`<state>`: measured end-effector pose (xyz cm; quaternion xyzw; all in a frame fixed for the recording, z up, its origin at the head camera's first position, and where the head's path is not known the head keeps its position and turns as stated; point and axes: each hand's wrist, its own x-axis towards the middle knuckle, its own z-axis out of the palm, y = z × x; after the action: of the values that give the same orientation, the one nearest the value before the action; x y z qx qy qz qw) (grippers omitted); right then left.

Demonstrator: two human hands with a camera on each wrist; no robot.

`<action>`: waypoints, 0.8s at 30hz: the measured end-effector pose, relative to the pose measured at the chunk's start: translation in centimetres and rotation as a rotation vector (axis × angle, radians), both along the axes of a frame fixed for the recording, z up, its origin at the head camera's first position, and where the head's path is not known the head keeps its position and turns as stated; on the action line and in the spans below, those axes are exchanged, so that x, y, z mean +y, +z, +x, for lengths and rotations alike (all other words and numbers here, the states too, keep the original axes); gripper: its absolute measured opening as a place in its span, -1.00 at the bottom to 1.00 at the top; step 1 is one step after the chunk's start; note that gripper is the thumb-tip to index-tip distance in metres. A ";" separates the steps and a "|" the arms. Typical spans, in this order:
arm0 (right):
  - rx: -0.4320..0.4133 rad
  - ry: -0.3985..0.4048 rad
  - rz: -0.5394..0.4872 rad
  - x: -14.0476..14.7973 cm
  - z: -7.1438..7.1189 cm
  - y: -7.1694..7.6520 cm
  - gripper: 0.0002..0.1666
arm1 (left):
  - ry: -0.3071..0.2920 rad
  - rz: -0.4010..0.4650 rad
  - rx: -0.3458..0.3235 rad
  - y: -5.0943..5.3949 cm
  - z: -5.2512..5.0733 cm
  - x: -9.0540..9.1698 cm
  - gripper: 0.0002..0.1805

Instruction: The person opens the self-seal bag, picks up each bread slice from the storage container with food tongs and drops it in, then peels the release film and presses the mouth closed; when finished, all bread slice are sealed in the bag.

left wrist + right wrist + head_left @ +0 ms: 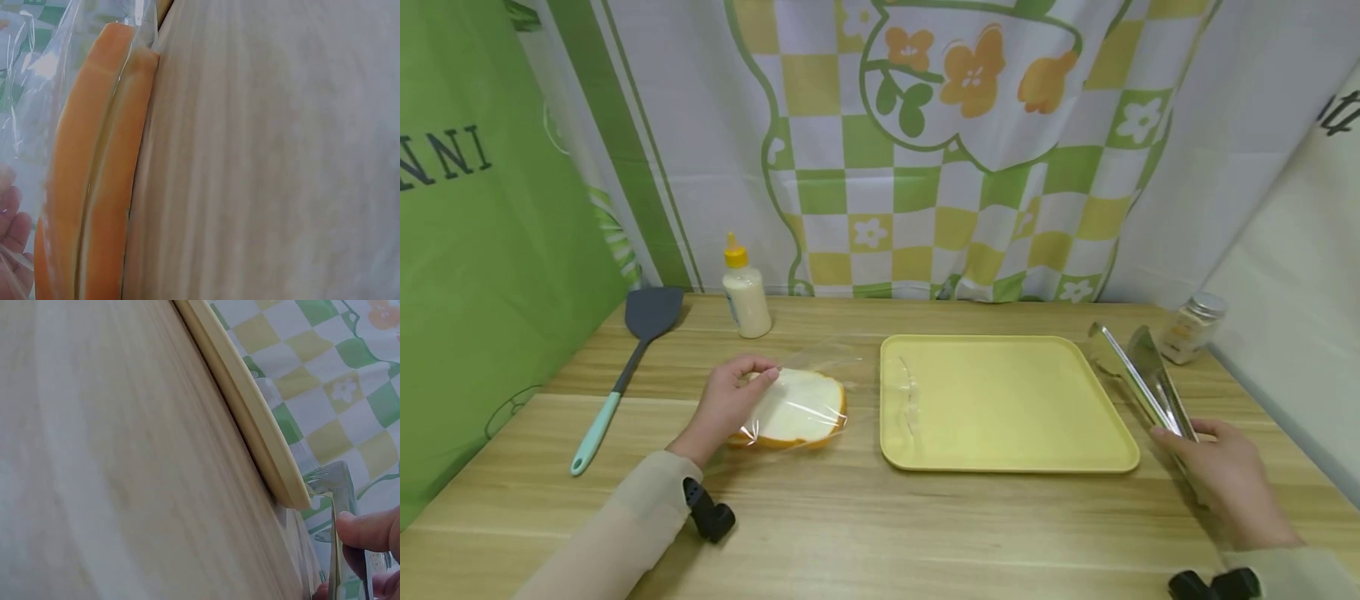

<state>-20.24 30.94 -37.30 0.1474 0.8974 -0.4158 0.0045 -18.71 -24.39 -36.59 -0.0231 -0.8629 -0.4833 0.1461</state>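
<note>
Two slices of bread [799,406] with orange-brown crusts lie stacked in a clear plastic bag [831,357]. My left hand [735,400] is over the left side of the bread, thumb and fingertips pinching the bag's film. From the left wrist, the crust edges of the bread [103,162] show side by side through the plastic, with some fingers [14,228] at the frame's left edge. Metal tongs [1150,379] are held by my right hand [1221,471], their jaws apart and pointing away from me, just right of a yellow tray [1007,404].
A dark spatula [638,350] with a mint handle lies at the left. Behind the bread stands a squeeze bottle [747,300] with a yellow cap. A small glass jar [1193,329] is at the back right. Fabric curtains [925,192] border the wooden table [925,533].
</note>
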 end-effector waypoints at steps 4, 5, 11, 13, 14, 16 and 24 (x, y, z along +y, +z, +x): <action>0.002 0.020 0.070 -0.2 0.0 0.2 -0.06 | -0.001 -0.008 -0.022 -0.1 -0.1 0.0 -0.75; 0.003 0.031 0.094 -0.2 0.0 0.3 -0.07 | 0.000 -0.013 -0.026 -0.1 -0.1 0.0 -0.74; 0.005 0.090 0.193 -0.3 0.3 0.5 -0.11 | -0.001 -0.026 -0.032 -0.1 -0.2 0.1 -0.75; 0.004 0.093 0.179 -0.4 0.4 0.5 -0.12 | -0.004 -0.025 -0.030 -0.1 -0.2 0.2 -0.75; 0.002 0.092 0.175 -0.4 0.4 0.4 -0.13 | -0.007 -0.024 -0.029 -0.1 -0.1 0.3 -0.75; -0.003 0.094 0.169 -0.5 0.3 0.4 -0.16 | -0.010 -0.023 -0.025 0.0 -0.1 0.4 -0.75; -0.013 0.109 0.166 -0.6 -0.2 0.5 -0.14 | 0.011 -0.052 -0.023 0.1 -0.2 0.5 -0.77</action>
<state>-20.43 30.38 -36.76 0.1008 0.9355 -0.3381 0.0205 -18.94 -23.93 -36.47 -0.0164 -0.8769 -0.4600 0.1381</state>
